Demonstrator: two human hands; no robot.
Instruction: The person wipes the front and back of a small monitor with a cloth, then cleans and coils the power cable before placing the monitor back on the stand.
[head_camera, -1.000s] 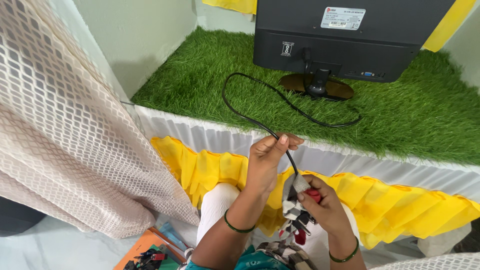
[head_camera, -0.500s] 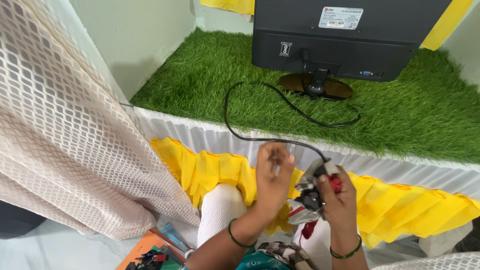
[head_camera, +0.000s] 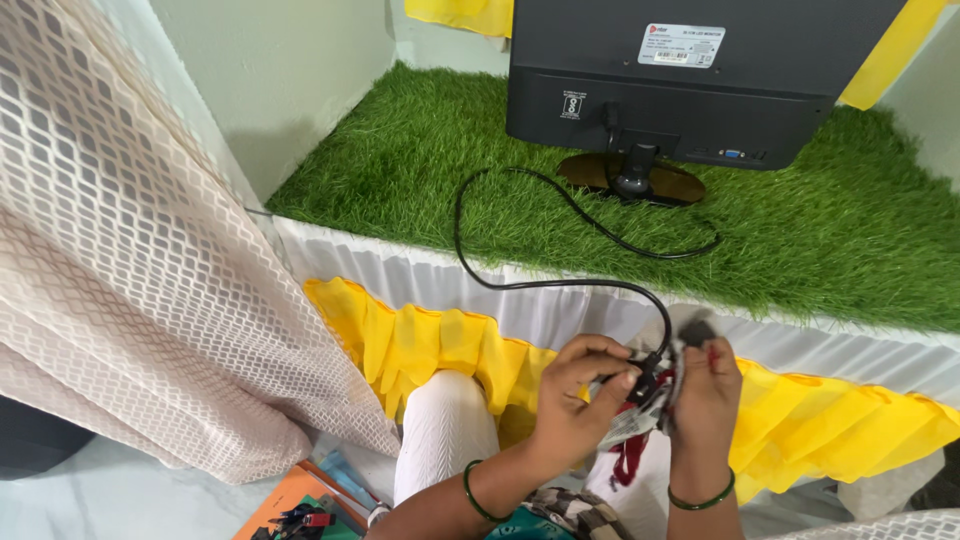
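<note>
Pinching the end of a thin black cable (head_camera: 520, 283) between thumb and curled fingers of the left hand (head_camera: 580, 400), right at the small dark plug (head_camera: 648, 380) where the cord is bending down from its arc. Closing the right hand (head_camera: 705, 395) around a crumpled patterned cloth (head_camera: 630, 425) (grey, white and black, with a red strip dangling below), with a grey padded bit (head_camera: 693, 328) sticking up above the fingers; both hands touching, just in front of the yellow pleated skirting (head_camera: 420, 335). Looping away from the hands, rising over the white frill (head_camera: 400, 268), curving across the green artificial turf (head_camera: 420, 140) and running back to the rear of the black monitor (head_camera: 690, 70), near its dark round stand (head_camera: 632, 178). Looking glossy, slim and slack, lying loosely on the grass.

Compared with half a second ago: sitting lower and closer together, hands now meeting where they were slightly apart before; left fingers now folded over the cable end rather than raised and blurred; cable loop sagging further down over the frill. Hanging at the left, a cream lattice-patterned curtain (head_camera: 120, 260), unchanged; resting at the bottom, a white-clad knee (head_camera: 445, 425) and an orange box of small tools (head_camera: 295, 510).
</note>
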